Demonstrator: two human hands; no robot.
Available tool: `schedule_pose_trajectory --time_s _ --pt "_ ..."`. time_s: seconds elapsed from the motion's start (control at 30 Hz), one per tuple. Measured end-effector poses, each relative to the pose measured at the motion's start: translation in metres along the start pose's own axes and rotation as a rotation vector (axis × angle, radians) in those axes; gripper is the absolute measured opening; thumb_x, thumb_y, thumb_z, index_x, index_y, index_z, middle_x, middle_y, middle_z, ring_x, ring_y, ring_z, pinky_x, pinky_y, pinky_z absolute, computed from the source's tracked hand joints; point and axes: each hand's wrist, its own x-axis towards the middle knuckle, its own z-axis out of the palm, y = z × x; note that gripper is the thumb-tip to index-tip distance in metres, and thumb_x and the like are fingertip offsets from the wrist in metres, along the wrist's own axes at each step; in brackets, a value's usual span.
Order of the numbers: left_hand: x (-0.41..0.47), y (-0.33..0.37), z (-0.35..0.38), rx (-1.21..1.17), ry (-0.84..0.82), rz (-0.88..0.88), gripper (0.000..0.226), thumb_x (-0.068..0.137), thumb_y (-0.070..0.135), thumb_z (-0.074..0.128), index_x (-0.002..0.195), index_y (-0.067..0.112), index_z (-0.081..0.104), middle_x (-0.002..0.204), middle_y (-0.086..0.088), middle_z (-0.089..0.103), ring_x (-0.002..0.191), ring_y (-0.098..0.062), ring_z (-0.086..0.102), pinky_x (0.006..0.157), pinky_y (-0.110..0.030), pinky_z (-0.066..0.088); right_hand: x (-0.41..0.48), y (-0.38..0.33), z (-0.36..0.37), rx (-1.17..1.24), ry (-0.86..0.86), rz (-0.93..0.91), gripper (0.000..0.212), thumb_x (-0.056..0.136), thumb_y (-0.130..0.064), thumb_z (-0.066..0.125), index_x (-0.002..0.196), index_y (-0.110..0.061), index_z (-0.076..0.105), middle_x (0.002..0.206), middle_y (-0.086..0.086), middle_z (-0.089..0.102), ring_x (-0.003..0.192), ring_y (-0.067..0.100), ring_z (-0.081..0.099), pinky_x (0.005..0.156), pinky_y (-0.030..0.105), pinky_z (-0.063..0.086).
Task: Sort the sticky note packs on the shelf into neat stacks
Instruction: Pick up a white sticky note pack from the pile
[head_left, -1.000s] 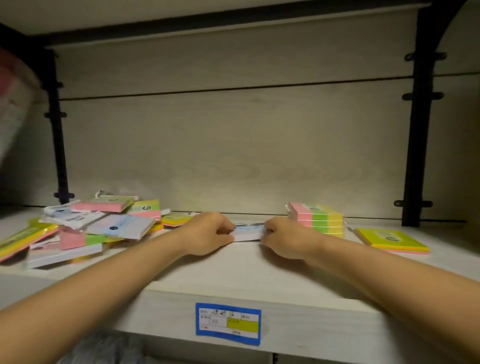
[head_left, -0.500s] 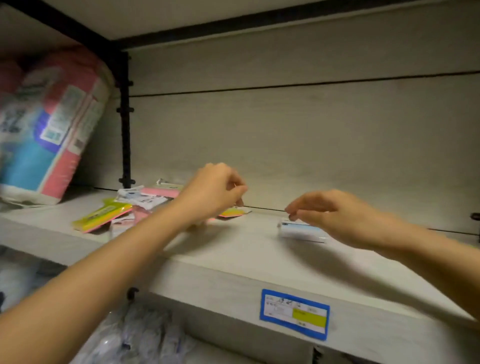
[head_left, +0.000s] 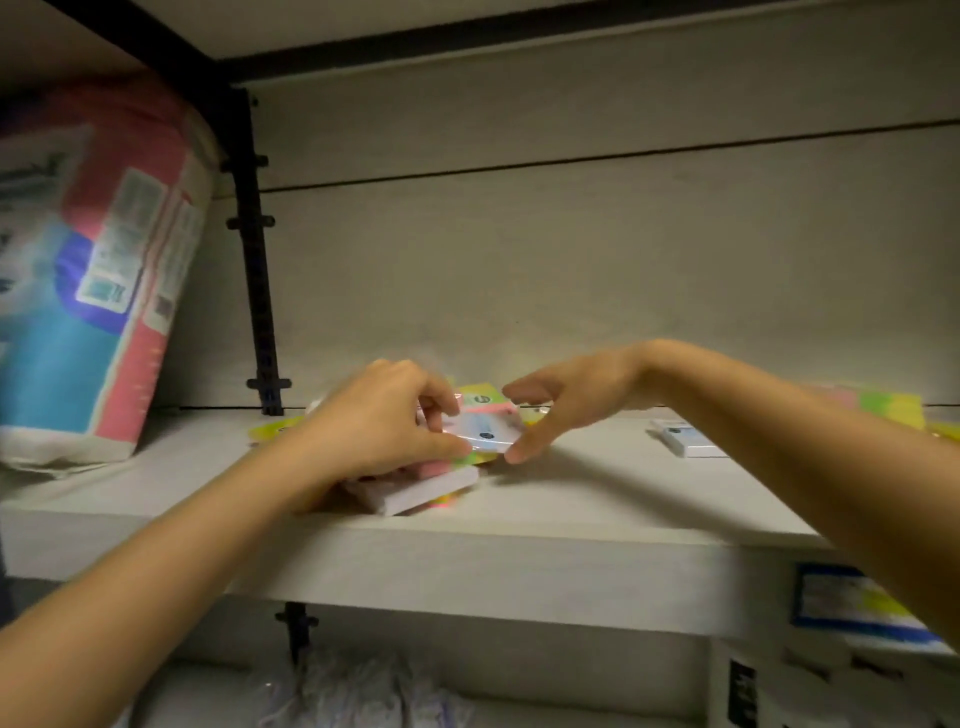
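Observation:
A loose heap of sticky note packs (head_left: 431, 486) lies on the pale shelf (head_left: 597, 499), white, pink, green and yellow. My left hand (head_left: 382, 423) pinches a pale blue-white pack (head_left: 488, 434) at the top of the heap. My right hand (head_left: 566, 397) reaches in from the right with thumb and fingers spread around that pack's right edge. A pink-and-green pack (head_left: 485, 402) shows behind. Farther right a white pack (head_left: 685, 441) lies flat, and a pink, green and yellow stack (head_left: 883, 408) stands behind my right forearm.
A large pink and blue wrapped bundle (head_left: 98, 280) stands at the shelf's left end beside a black upright post (head_left: 257, 270). A blue and yellow price label (head_left: 852, 605) is stuck to the shelf's front edge. Wrapped goods (head_left: 353, 696) lie on the shelf below.
The view has swung left toward the heap. Both hands left the white pack in the middle of the shelf; the left hand took hold of a pack on the heap and the right hand followed.

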Motion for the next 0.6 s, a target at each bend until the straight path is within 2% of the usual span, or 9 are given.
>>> schedule_pose_trajectory --time_s 0.1,0.17,0.2,0.3,0.37,0.43,0.47,0.53,0.6 --pt "-0.003 -0.008 0.003 0.013 0.048 0.049 0.034 0.076 0.043 0.068 0.107 0.028 0.067 0.086 0.015 0.059 0.076 -0.007 0.049 0.066 -0.022 0.035 0.003 -0.003 0.004 0.026 -0.053 0.025 0.043 0.085 -0.037 0.063 0.118 -0.011 0.057 0.111 0.004 0.061 0.107 0.021 0.053 0.096 0.025 0.039" --pt "-0.005 -0.01 0.004 0.022 0.082 0.085 0.032 0.078 0.041 0.066 0.108 0.028 0.066 0.096 0.011 0.064 0.083 -0.009 0.046 0.07 -0.022 0.031 0.002 -0.005 0.005 0.014 -0.044 0.062 0.029 0.082 -0.044 0.064 0.099 -0.02 0.062 0.093 -0.008 0.061 0.096 0.016 0.052 0.082 0.019 0.039" --pt "-0.006 -0.011 0.004 0.037 0.093 0.108 0.032 0.079 0.041 0.065 0.109 0.028 0.065 0.102 0.01 0.065 0.087 -0.01 0.048 0.072 -0.022 0.03 0.0 -0.006 0.006 0.008 -0.036 0.084 0.027 0.079 -0.048 0.065 0.092 -0.024 0.061 0.085 -0.014 0.056 0.091 0.012 0.05 0.08 0.02 0.036" --pt "-0.01 -0.011 0.007 0.024 0.147 0.14 0.035 0.079 0.041 0.065 0.112 0.028 0.063 0.109 0.01 0.064 0.102 -0.012 0.052 0.078 -0.021 0.031 -0.009 -0.008 0.01 0.003 0.053 0.169 0.032 0.072 -0.056 0.067 0.09 -0.029 0.061 0.087 -0.02 0.055 0.093 0.009 0.051 0.081 0.022 0.036" --pt "-0.015 -0.007 0.007 -0.025 0.258 0.134 0.03 0.079 0.039 0.065 0.106 0.027 0.064 0.101 0.011 0.063 0.099 -0.012 0.051 0.075 -0.022 0.03 -0.019 -0.008 0.016 -0.038 0.189 0.205 0.043 0.068 -0.062 0.065 0.088 -0.025 0.059 0.09 -0.012 0.059 0.085 0.011 0.054 0.066 0.023 0.04" --pt "-0.021 -0.003 0.005 -0.069 0.416 0.136 0.017 0.08 0.037 0.065 0.086 0.023 0.068 0.081 0.009 0.064 0.083 -0.013 0.052 0.066 -0.023 0.028 -0.032 -0.008 0.027 -0.1 0.371 0.238 0.054 0.063 -0.07 0.059 0.084 -0.02 0.056 0.089 -0.003 0.06 0.077 0.014 0.055 0.058 0.026 0.039" --pt "-0.023 -0.001 0.004 -0.093 0.455 0.126 0.022 0.081 0.039 0.063 0.076 0.019 0.07 0.069 0.006 0.065 0.071 -0.012 0.052 0.062 -0.025 0.029 -0.039 -0.007 0.032 -0.124 0.462 0.253 0.059 0.06 -0.074 0.056 0.082 -0.02 0.052 0.086 -0.004 0.057 0.071 0.012 0.051 0.054 0.025 0.037" --pt "-0.028 0.005 0.005 -0.158 0.42 0.118 0.039 0.083 0.046 0.056 0.063 0.016 0.07 0.052 -0.004 0.06 0.059 -0.017 0.048 0.054 -0.021 0.032 -0.051 -0.006 0.042 -0.108 0.616 0.252 0.066 0.055 -0.08 0.049 0.086 -0.021 0.045 0.084 -0.006 0.048 0.066 0.008 0.044 0.05 0.024 0.03" --pt "-0.03 0.017 0.006 -0.27 0.31 0.134 0.044 0.086 0.049 0.051 0.057 0.021 0.068 0.051 -0.004 0.06 0.051 -0.015 0.048 0.05 -0.016 0.034 -0.059 -0.009 0.05 -0.031 0.751 0.22 0.074 0.049 -0.084 0.044 0.088 -0.022 0.043 0.084 -0.009 0.045 0.066 0.008 0.043 0.049 0.024 0.029"
